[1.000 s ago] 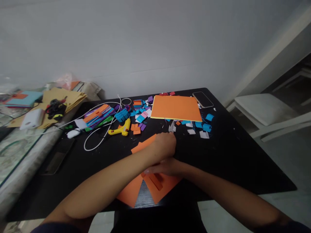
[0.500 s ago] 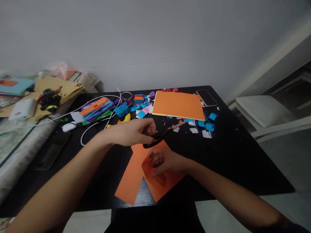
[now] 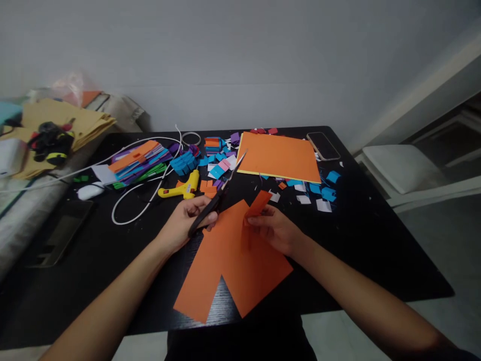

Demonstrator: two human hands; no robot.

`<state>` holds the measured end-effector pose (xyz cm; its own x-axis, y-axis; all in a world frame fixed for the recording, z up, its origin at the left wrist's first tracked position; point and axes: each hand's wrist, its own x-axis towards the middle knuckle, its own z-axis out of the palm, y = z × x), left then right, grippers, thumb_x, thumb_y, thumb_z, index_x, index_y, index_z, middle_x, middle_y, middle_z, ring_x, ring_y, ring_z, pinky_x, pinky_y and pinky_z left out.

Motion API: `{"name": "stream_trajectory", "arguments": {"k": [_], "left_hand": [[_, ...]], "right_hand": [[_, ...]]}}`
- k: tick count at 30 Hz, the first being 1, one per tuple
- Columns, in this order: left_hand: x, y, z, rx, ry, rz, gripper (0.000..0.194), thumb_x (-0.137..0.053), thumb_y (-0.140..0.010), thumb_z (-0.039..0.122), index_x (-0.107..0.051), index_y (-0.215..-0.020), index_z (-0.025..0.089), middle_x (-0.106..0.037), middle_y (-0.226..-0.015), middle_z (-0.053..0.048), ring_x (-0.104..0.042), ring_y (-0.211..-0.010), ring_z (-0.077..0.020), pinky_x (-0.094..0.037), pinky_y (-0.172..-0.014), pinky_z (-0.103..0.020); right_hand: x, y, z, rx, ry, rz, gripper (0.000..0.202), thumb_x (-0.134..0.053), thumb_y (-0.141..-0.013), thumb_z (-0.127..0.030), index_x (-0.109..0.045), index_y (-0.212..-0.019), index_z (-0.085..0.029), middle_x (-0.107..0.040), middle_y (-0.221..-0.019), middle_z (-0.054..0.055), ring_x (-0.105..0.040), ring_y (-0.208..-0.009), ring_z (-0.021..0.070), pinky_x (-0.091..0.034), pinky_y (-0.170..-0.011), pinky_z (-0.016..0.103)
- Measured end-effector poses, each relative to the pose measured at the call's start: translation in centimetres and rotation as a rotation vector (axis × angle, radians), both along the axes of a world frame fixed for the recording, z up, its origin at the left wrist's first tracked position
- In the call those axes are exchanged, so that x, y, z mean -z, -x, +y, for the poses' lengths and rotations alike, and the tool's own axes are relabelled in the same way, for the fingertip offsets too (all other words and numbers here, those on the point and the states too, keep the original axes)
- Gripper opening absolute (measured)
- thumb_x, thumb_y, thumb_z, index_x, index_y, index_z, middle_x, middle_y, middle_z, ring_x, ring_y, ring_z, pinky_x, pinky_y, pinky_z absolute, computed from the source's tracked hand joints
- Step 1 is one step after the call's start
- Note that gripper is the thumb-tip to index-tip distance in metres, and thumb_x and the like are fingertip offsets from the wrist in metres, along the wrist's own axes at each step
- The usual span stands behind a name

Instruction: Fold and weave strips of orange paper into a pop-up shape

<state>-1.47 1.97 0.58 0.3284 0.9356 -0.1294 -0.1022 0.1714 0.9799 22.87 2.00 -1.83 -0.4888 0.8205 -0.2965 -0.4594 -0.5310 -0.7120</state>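
Note:
My left hand [image 3: 190, 220] is closed on a pair of scissors [image 3: 210, 208] with dark handles, the blades pointing up and away to the right. In my right hand [image 3: 276, 228], a small folded piece of orange paper [image 3: 259, 204] is pinched between thumb and fingers. Beneath both hands, larger orange paper pieces [image 3: 240, 286] lie on the black table, spread apart at the near end with a wedge of table showing between them. Part of this paper is hidden under my right hand.
A yellow glue gun [image 3: 182, 188] lies beyond my left hand, by a white cable [image 3: 116, 213]. Colored paper strips [image 3: 139, 163] are stacked at left. An orange sheet stack [image 3: 280, 158], paper scraps [image 3: 325, 205] and a phone [image 3: 323, 146] sit toward the back right.
My left hand has drawn back, and the scissors have swung from pointing right to pointing away. My right hand has lifted the small orange piece up and to the right.

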Motion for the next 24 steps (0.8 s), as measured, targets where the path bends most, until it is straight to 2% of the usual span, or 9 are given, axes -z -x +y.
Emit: {"name": "stream_trajectory", "arguments": {"k": [4,7,9,13,15,18,21,22,24], "left_hand": [[0.1,-1.0,-0.8,0.021,0.015,0.110,0.039,-0.078,-0.084,0.051,-0.067,-0.080,0.014,-0.068,-0.074,-0.005,-0.061,-0.064,-0.0143,-0.047,-0.061,-0.025],[0.0,-1.8,-1.3,-0.028,-0.008,0.280,0.036,-0.078,-0.082,0.049,-0.065,-0.082,0.016,-0.067,-0.072,-0.003,-0.061,-0.066,-0.0156,-0.047,-0.062,-0.026],[0.2,-1.9,-1.5,-0.088,-0.116,0.453,0.031,-0.074,-0.085,0.047,-0.065,-0.087,0.017,-0.066,-0.075,-0.002,-0.061,-0.068,-0.0165,-0.047,-0.062,-0.026],[1.1,-1.2,-1.6,-0.164,-0.520,0.915,0.019,-0.065,-0.090,0.032,-0.067,-0.102,0.017,-0.069,-0.092,-0.006,-0.065,-0.082,-0.0210,-0.051,-0.073,-0.032],[1.5,-0.8,-1.7,-0.112,-0.640,1.024,0.019,-0.064,-0.092,0.030,-0.068,-0.107,0.017,-0.068,-0.099,-0.007,-0.066,-0.087,-0.0225,-0.053,-0.077,-0.033],[1.8,-0.7,-1.7,-0.020,-0.677,1.090,0.019,-0.064,-0.096,0.028,-0.070,-0.108,0.016,-0.066,-0.103,-0.008,-0.067,-0.089,-0.0222,-0.054,-0.077,-0.033],[1.7,-0.8,-1.8,0.007,-0.727,1.176,0.018,-0.067,-0.094,0.026,-0.073,-0.107,0.014,-0.068,-0.100,-0.010,-0.066,-0.090,-0.0258,-0.053,-0.078,-0.037],[1.6,-0.8,-1.8,0.011,-0.753,1.215,0.018,-0.070,-0.093,0.027,-0.074,-0.105,0.015,-0.070,-0.098,-0.010,-0.065,-0.090,-0.0278,-0.052,-0.078,-0.040],[1.4,-0.8,-1.7,0.024,-0.777,1.278,0.018,-0.075,-0.089,0.028,-0.075,-0.103,0.017,-0.072,-0.094,-0.009,-0.064,-0.089,-0.0308,-0.050,-0.078,-0.044]], "right_hand": [[0.0,0.1,-0.2,0.051,-0.066,-0.077,0.036,-0.095,-0.064,-0.019,-0.078,-0.096,-0.022,-0.079,-0.097,0.000,-0.074,-0.087,0.0157,-0.060,-0.087,0.031],[0.1,0.3,-0.5,0.087,-0.131,-0.167,0.039,-0.096,-0.062,-0.020,-0.079,-0.097,-0.023,-0.080,-0.100,0.000,-0.074,-0.090,0.0175,-0.059,-0.093,0.036],[0.2,0.3,-0.7,0.079,-0.157,-0.190,0.038,-0.096,-0.063,-0.021,-0.079,-0.098,-0.023,-0.079,-0.101,0.001,-0.074,-0.091,0.0185,-0.058,-0.095,0.039],[0.1,0.3,-0.6,0.050,-0.195,-0.157,0.032,-0.094,-0.066,-0.019,-0.080,-0.093,-0.023,-0.079,-0.095,-0.001,-0.073,-0.088,0.0158,-0.058,-0.092,0.034],[-0.1,0.2,-0.6,0.049,-0.232,-0.147,0.025,-0.094,-0.066,-0.017,-0.080,-0.086,-0.023,-0.078,-0.089,-0.002,-0.072,-0.083,0.0136,-0.059,-0.088,0.030],[-0.5,0.1,-0.7,0.069,-0.261,-0.200,0.023,-0.094,-0.066,-0.017,-0.079,-0.082,-0.021,-0.077,-0.083,-0.001,-0.070,-0.073,0.0123,-0.059,-0.072,0.026],[-0.8,0.0,-0.9,0.086,-0.273,-0.290,0.024,-0.094,-0.067,-0.021,-0.078,-0.084,-0.019,-0.076,-0.077,0.000,-0.060,-0.052,0.0096,-0.048,-0.046,0.022],[-0.9,-0.1,-1.0,0.085,-0.278,-0.307,0.023,-0.094,-0.068,-0.022,-0.077,-0.083,-0.019,-0.075,-0.074,0.000,-0.058,-0.048,0.0089,-0.044,-0.042,0.022],[-0.8,-0.1,-1.0,0.080,-0.287,-0.310,0.023,-0.093,-0.069,-0.024,-0.075,-0.082,-0.018,-0.074,-0.073,0.000,-0.057,-0.045,0.0089,-0.044,-0.040,0.023]]}}
